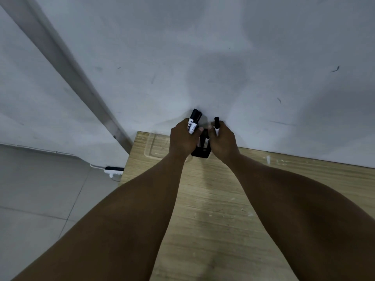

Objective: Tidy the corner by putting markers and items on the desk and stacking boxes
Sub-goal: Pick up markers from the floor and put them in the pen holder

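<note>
Gripping markers (193, 123), both hands (183, 138), seemingly.

Far edge of worktop (223, 209) is closed off by the wall (203, 57). Back corner is crowded: clear tray (156, 147), black holder (200, 154), both hands (182, 138) (223, 140) full of markers (193, 121). Bare wood is left open nearer and to the right. Left edge drops to floor (40, 189).

Both hands hold markers at the far edge of the bench.
The left hand (183, 138) grips two black-capped markers (193, 121); the right hand (222, 139) grips one marker (217, 124), above a black holder (201, 152) on the wooden bench (213, 209) against the wall.
</note>
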